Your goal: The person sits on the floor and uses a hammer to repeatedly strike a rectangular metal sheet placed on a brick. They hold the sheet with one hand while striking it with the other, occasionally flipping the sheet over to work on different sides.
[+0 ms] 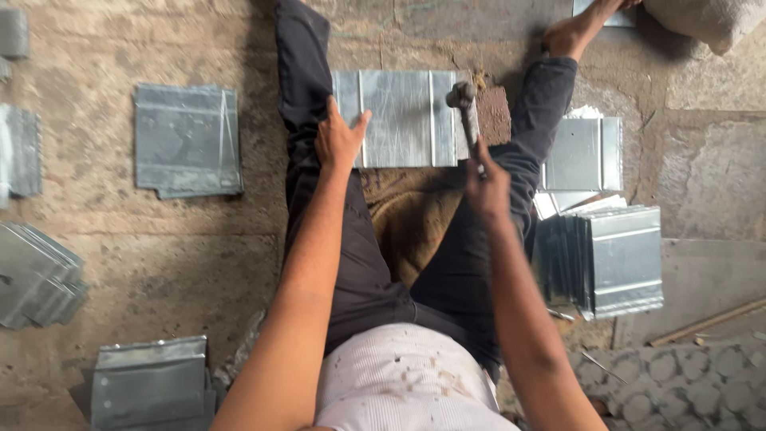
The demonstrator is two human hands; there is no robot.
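A folded galvanised metal sheet (403, 120) lies on the floor between my spread legs. My left hand (339, 140) rests flat on its left edge, fingers together, pressing it down. My right hand (488, 183) grips the handle of a hammer (465, 108), whose metal head hovers over the sheet's right fold. My legs in dark trousers frame the sheet on both sides, and a brown sack lies under me.
Stacks of similar folded sheets stand at my right (610, 255) and behind that (586, 152). More sheets lie at the left (187, 140), lower left (152, 383) and far left (36, 275). A thin rod (706, 321) lies on the concrete floor at right.
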